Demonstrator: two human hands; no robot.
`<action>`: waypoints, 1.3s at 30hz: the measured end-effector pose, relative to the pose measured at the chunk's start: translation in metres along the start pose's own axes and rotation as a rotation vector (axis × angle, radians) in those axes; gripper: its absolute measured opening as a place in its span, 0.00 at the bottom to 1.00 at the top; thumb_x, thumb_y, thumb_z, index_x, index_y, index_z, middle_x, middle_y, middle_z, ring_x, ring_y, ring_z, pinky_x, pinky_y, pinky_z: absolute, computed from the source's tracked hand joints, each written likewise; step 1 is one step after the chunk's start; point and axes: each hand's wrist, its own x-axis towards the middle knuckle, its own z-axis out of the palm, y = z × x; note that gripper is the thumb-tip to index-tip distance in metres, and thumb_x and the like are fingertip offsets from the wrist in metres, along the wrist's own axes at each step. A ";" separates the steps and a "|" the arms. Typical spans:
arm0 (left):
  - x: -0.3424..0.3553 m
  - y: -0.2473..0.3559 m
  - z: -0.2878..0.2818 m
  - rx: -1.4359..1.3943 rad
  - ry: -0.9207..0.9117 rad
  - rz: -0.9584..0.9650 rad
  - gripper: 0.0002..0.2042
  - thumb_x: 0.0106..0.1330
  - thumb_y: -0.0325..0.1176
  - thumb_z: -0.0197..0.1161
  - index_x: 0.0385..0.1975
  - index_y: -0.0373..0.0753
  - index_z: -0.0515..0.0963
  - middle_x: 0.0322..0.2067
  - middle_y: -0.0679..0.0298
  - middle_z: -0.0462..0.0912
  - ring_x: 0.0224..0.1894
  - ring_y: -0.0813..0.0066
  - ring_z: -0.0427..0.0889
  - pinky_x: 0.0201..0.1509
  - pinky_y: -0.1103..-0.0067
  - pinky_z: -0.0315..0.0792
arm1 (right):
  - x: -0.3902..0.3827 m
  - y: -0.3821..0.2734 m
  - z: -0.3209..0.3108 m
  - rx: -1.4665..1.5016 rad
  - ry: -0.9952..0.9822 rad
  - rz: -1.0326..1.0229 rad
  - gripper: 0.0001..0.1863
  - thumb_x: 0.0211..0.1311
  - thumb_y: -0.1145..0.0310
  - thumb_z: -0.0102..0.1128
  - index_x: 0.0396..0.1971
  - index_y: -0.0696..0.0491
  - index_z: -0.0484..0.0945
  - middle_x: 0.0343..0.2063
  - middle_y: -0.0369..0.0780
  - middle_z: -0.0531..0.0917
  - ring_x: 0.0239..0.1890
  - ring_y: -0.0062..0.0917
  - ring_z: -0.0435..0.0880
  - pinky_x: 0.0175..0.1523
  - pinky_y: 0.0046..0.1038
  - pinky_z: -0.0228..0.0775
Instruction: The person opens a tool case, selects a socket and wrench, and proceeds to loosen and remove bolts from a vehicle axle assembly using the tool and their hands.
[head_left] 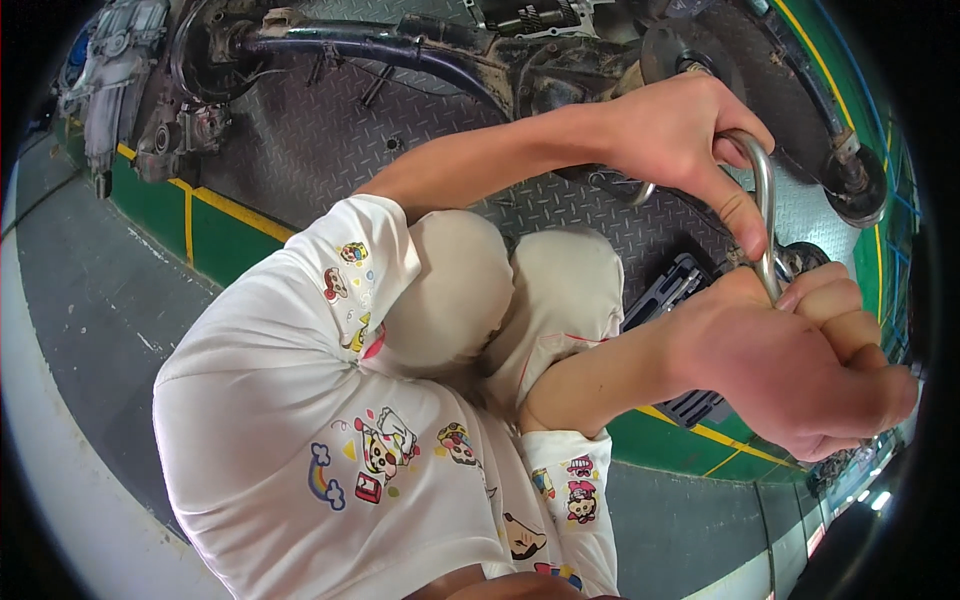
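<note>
A shiny bent steel rod is held between both of my hands, over the right side of the view. My left hand has its fingers and thumb closed at the rod's curved upper end. Below it, my right hand is curled into a fist, and the rod runs into its grip. The rod's lower end is hidden by this hand, so its full shape cannot be told. Behind my left hand, a second curved metal end shows; whether it belongs to the same rod is unclear.
A dirty vehicle axle lies on the diamond-plate floor beyond my knees. A round hub disc is just past my left hand. Grey metal housings lie at far left. A dark tool case is beside my right forearm.
</note>
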 end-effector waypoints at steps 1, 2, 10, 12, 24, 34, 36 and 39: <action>-0.001 0.001 0.000 -0.017 0.000 -0.014 0.35 0.40 0.44 0.86 0.15 0.42 0.55 0.16 0.77 0.52 0.20 0.85 0.53 0.23 0.77 0.47 | -0.001 0.000 0.001 -0.003 -0.004 0.002 0.26 0.63 0.68 0.46 0.05 0.49 0.51 0.05 0.36 0.55 0.09 0.20 0.45 0.18 0.23 0.44; -0.001 0.002 -0.001 -0.017 0.008 -0.020 0.35 0.40 0.44 0.86 0.15 0.42 0.55 0.16 0.77 0.52 0.20 0.85 0.53 0.23 0.77 0.47 | -0.002 0.000 0.003 -0.026 0.014 -0.010 0.26 0.62 0.67 0.46 0.05 0.49 0.52 0.05 0.36 0.55 0.09 0.20 0.45 0.17 0.23 0.43; -0.002 -0.001 0.002 0.023 0.037 0.010 0.34 0.41 0.44 0.86 0.15 0.41 0.57 0.16 0.77 0.51 0.20 0.87 0.53 0.23 0.78 0.47 | -0.003 -0.003 0.007 -0.024 0.057 -0.030 0.25 0.61 0.66 0.48 0.05 0.50 0.52 0.06 0.37 0.55 0.09 0.20 0.45 0.16 0.23 0.43; -0.002 0.001 0.004 0.025 0.038 0.012 0.34 0.41 0.44 0.86 0.15 0.42 0.57 0.16 0.77 0.51 0.20 0.87 0.53 0.23 0.78 0.47 | -0.008 -0.014 0.016 -0.182 0.022 -0.121 0.25 0.61 0.66 0.49 0.06 0.50 0.52 0.06 0.37 0.55 0.09 0.20 0.45 0.16 0.23 0.43; 0.007 -0.001 -0.002 -0.051 0.020 -0.020 0.32 0.45 0.46 0.84 0.14 0.45 0.57 0.16 0.79 0.52 0.20 0.87 0.54 0.23 0.80 0.48 | 0.017 -0.003 -0.019 0.156 -0.229 0.271 0.15 0.61 0.75 0.43 0.14 0.52 0.58 0.15 0.36 0.55 0.17 0.23 0.54 0.26 0.28 0.53; 0.012 0.000 -0.011 -0.028 -0.024 -0.080 0.33 0.45 0.50 0.83 0.13 0.42 0.57 0.15 0.77 0.54 0.20 0.86 0.55 0.23 0.78 0.50 | -0.002 -0.020 0.017 0.082 0.049 0.262 0.21 0.72 0.61 0.50 0.18 0.49 0.58 0.18 0.31 0.56 0.20 0.19 0.55 0.28 0.24 0.54; 0.014 0.003 -0.010 -0.020 -0.097 -0.043 0.34 0.46 0.50 0.83 0.14 0.42 0.57 0.15 0.77 0.53 0.20 0.86 0.55 0.24 0.78 0.50 | -0.004 -0.021 0.029 -0.120 0.345 0.083 0.26 0.71 0.57 0.52 0.14 0.45 0.53 0.14 0.30 0.53 0.16 0.18 0.50 0.24 0.23 0.47; 0.006 0.004 -0.009 -0.066 -0.114 -0.058 0.23 0.45 0.37 0.84 0.19 0.40 0.69 0.17 0.79 0.55 0.21 0.88 0.53 0.24 0.80 0.48 | -0.003 -0.027 0.037 -0.159 0.479 0.082 0.27 0.70 0.59 0.53 0.13 0.44 0.52 0.12 0.29 0.51 0.15 0.17 0.48 0.22 0.23 0.42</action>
